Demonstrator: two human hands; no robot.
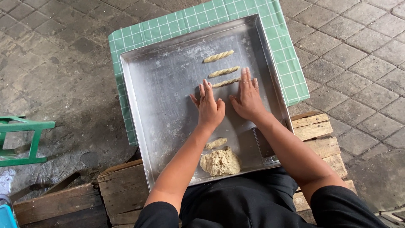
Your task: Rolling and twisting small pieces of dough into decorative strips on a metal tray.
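Three dough twists [218, 56], two hands, one tray [168, 101]

Twisted dough sticks: three, at [218, 56], [224, 71] and [225, 82]. Dough lump [220, 162]: one. Small dough piece [216, 143]: one. Metal tray [168, 93]: one. Metal scraper [265, 145]: one. Green checked cloth [291, 67]: one. Hands: two, left hand [210, 107], right hand [248, 99].

Three dough twists [222, 71] are ranged at the far end of the tray [168, 84], both hands [230, 103] laid flat before them, the dough lump [220, 162] at the near edge.
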